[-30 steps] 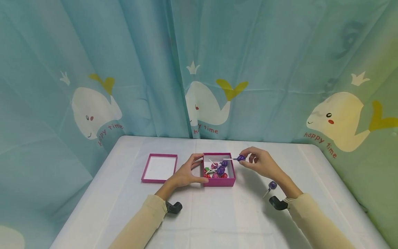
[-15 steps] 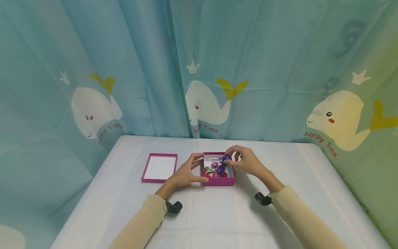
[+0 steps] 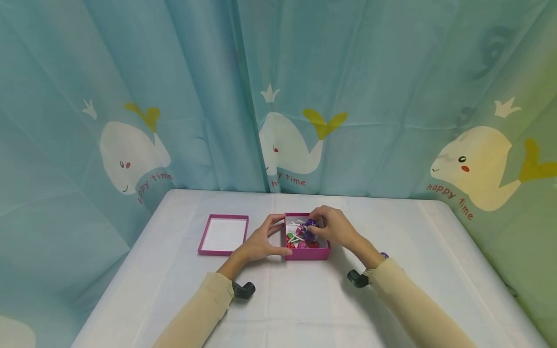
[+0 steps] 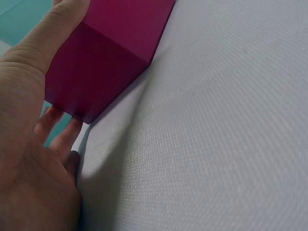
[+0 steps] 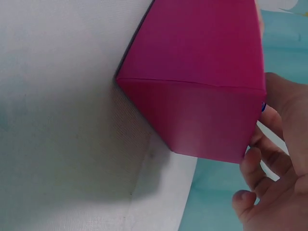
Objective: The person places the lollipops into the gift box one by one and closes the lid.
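A magenta open-topped box (image 3: 306, 254) stands on the table, holding several wrapped lollipops in purple, red, pink and green with white sticks. My left hand (image 3: 261, 243) grips the box's left end, thumb at the front and fingers toward the back; the left wrist view shows the thumb (image 4: 53, 33) against the box wall. Over the right end, my right hand (image 3: 337, 227) reaches inside and pinches a purple lollipop (image 3: 311, 223) just above the others. In the right wrist view the box wall (image 5: 192, 48) hides nearly all of that lollipop.
Left of the box lies its shallow lid (image 3: 225, 235), white inside with a magenta rim. Another purple lollipop (image 3: 384, 254) lies on the table, mostly hidden behind the right sleeve. A whale-print curtain (image 3: 209, 135) hangs behind the table (image 3: 278, 304).
My right hand has carried the purple lollipop leftward from beside the box, then down among the others inside. The left hand and the box have stayed in place.
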Demonstrator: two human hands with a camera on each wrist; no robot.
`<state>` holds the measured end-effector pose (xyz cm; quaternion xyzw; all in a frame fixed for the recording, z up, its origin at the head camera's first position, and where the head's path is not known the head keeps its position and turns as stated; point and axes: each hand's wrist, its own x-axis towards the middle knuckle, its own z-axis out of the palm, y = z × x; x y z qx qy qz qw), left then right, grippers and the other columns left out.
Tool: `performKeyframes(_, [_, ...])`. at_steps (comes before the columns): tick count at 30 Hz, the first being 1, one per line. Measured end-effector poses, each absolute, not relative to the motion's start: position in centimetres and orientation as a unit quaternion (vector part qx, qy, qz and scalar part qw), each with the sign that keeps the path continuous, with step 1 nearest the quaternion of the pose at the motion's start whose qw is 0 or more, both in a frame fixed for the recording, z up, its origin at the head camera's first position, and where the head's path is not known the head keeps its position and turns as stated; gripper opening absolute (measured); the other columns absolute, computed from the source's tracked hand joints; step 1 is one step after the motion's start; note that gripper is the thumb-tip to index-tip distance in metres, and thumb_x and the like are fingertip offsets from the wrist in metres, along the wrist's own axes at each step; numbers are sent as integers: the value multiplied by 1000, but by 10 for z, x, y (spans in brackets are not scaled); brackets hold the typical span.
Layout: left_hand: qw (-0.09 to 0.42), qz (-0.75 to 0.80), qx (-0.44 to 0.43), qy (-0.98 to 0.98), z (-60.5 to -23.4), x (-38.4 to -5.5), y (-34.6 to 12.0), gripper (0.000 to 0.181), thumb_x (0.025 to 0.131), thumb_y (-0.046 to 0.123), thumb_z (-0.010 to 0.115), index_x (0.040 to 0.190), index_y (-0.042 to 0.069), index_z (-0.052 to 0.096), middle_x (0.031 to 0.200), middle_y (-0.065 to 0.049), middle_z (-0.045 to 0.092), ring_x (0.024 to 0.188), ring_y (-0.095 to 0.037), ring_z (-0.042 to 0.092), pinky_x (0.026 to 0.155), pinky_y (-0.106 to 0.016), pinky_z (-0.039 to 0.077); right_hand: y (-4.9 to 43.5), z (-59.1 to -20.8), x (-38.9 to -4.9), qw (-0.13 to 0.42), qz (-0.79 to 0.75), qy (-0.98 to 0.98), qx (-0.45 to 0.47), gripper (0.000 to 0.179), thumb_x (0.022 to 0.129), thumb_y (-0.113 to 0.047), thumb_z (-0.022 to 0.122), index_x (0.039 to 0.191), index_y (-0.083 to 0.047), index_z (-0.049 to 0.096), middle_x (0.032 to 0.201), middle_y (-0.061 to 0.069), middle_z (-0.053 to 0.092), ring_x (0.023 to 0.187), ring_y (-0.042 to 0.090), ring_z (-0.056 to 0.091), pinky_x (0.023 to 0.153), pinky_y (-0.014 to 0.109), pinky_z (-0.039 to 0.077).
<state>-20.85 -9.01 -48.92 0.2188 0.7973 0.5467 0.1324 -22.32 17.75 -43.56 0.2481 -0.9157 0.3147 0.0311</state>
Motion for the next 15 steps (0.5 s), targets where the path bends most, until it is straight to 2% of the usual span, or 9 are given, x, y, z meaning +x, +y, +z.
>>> performKeyframes(10, [130,551,227,793,-489,-208,-90,98,78,32,92,156,25,32,166,-1,30,150,-26,37,120,-51,32,177,-441,-226,44,289,-926,240,27,86,-19,85,109,-7,77,103,4,72,90,20,64,80,39,56])
performKeyframes(15, [133,550,224,793,-491,-209,-91,99,77,32,93,155,27,32,165,1,31,150,-23,37,121,-48,31,177,-443,-226,45,295,-923,244,30,86,-19,85,112,-7,76,104,6,72,93,26,65,82,41,55])
